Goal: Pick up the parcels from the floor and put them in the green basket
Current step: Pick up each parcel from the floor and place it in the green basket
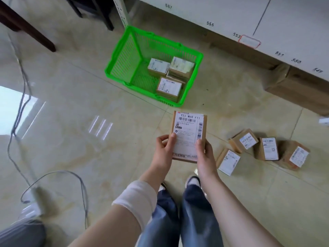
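Observation:
I hold a brown cardboard parcel (188, 129) with a white shipping label in front of me, above the floor. My left hand (164, 150) grips its lower left edge, thumb on the label. My right hand (204, 154) grips its lower right edge. The green basket (124, 56) stands on the floor just beyond the parcel and contains several labelled parcels (169, 87) in its right half. Several more parcels (243, 140) lie on the floor to my right, including one near my right wrist (228, 162).
A white numbered shelf (267, 24) runs along the back right with large cardboard boxes (293, 88) beneath it. Grey cables (21, 104) and a power strip (33, 202) lie on the tiles at left. Dark furniture legs (26, 27) stand at the back left.

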{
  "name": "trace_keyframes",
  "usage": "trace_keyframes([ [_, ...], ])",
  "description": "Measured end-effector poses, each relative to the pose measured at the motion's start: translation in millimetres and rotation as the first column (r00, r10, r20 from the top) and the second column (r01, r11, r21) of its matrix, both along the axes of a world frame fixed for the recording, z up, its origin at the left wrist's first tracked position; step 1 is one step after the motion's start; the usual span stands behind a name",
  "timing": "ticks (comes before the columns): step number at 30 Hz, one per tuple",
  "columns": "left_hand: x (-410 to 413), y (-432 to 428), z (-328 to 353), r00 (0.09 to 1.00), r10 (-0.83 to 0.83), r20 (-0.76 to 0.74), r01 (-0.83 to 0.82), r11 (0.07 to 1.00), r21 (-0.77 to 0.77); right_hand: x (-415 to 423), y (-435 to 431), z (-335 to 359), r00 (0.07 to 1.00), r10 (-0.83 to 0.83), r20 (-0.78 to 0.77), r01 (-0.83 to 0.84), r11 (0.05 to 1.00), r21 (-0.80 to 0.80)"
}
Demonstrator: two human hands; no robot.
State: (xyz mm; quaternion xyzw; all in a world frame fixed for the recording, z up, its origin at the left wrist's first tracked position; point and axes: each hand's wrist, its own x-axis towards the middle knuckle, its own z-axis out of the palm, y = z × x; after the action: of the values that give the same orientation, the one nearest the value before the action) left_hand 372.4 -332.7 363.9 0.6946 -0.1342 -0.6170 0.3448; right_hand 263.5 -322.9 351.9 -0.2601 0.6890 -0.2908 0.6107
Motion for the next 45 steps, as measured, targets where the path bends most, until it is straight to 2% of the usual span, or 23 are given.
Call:
trace_keyframes([
  [10,74.3,-106.1,0.7,0.997,0.081,-0.017,-0.081,0.996,-0.043,75.2,-111.8,-6.9,0.999,0.041,-0.022,-0.041,0.999,-0.026],
  [17,150.0,-168.1,-13.8,0.992,0.123,-0.033,-0.123,0.992,0.009,149.8,-178.3,-16.0,0.997,0.061,-0.043,-0.061,0.998,-0.002],
  [20,182.5,-200.5,-25.2,0.998,0.049,-0.031,-0.05,0.999,-0.01,180.1,-211.1,-23.1,0.998,0.015,-0.065,-0.016,1.0,-0.015],
  [25,218.6,-248.8,-40.3,1.0,-0.008,-0.028,0.009,1.0,0.006,216.5,-246.6,-34.1,0.997,-0.07,0.015,0.07,0.997,0.032],
  [29,220.1,-281.4,-60.4,0.999,-0.026,-0.033,0.028,0.997,0.076,218.1,-273.7,-47.9,0.991,-0.125,0.05,0.122,0.99,0.065],
  [33,212.3,-324.9,-99.7,0.995,-0.097,0.038,0.093,0.991,0.1,212.7,-311.3,-88.8,0.991,-0.13,0.033,0.127,0.989,0.071],
  [37,204.7,-356.9,-128.0,0.939,-0.294,0.178,0.268,0.951,0.157,208.7,-337.2,-125.7,0.988,-0.153,-0.001,0.152,0.98,0.129],
  [45,215.8,-407.9,-153.4,0.85,-0.489,0.193,0.45,0.867,0.216,209.1,-384.5,-138.8,0.98,-0.173,-0.099,0.188,0.965,0.182],
])
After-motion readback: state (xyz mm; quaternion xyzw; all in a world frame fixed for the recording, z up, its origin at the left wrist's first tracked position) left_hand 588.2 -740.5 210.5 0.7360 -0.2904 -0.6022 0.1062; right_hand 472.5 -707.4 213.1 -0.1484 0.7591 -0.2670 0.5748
